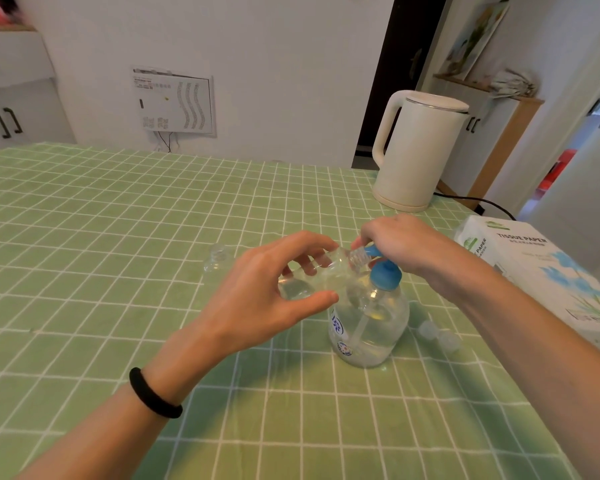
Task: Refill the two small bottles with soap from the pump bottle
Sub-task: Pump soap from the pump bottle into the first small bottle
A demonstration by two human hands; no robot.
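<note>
Left hand point(257, 292) pinched the tilted small bottle point(314, 277); right hand point(407, 242) curled over the head of the pump bottle point(369, 323); slow presses, mouth under spout, seemed wisest.

The left half of the green checked tablecloth point(84, 220) is wide open, and the near edge too. One loose small bottle point(217, 259) sits there alone. The pump bottle point(368, 327) stands in the way in the middle. Over it the left hand point(257, 292) grips a tilted small bottle point(312, 275) and the right hand point(406, 244) grips the pump bottle's top, so that spot is full. Two small caps point(437, 336) lie in the thin gap before the tissue box point(534, 265). The white kettle point(416, 150) and its black cord point(482, 202) block the far right corner.
</note>
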